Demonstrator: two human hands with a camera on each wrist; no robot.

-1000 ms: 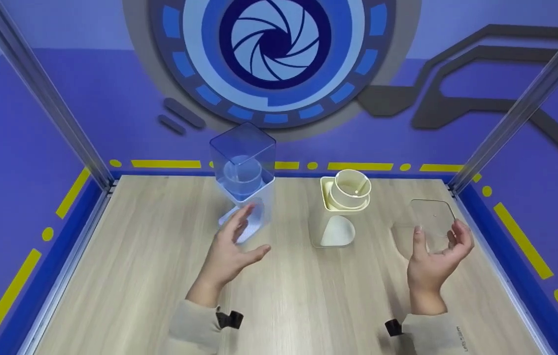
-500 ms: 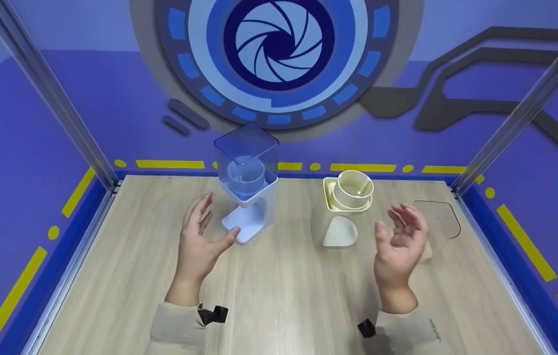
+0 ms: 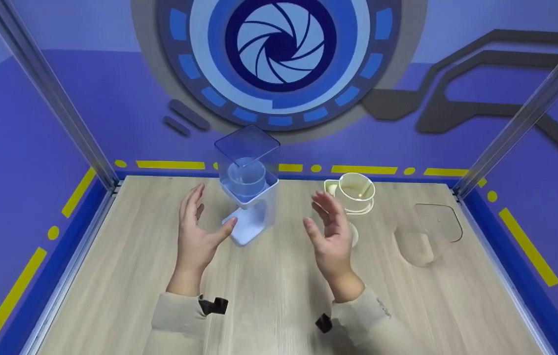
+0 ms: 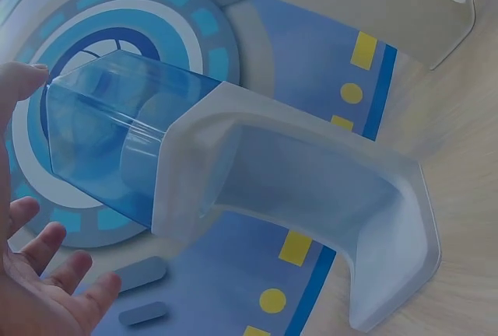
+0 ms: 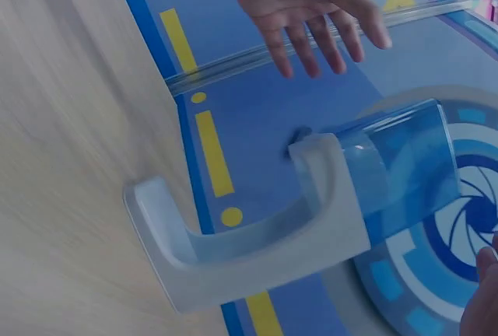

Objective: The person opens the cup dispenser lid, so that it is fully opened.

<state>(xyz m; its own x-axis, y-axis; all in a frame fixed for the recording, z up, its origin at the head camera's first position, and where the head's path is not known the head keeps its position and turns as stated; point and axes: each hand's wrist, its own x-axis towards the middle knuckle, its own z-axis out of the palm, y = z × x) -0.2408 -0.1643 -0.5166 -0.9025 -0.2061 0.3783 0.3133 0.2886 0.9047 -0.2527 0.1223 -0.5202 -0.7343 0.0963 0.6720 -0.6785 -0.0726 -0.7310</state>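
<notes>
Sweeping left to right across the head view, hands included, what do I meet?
Left hand → blue-topped holder → right hand → clear cover. The cream holder is left out: the right hand overlaps it.

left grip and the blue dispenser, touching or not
Apart: in the right wrist view, a strip of wall shows between the left grip and the blue dispenser.
</notes>
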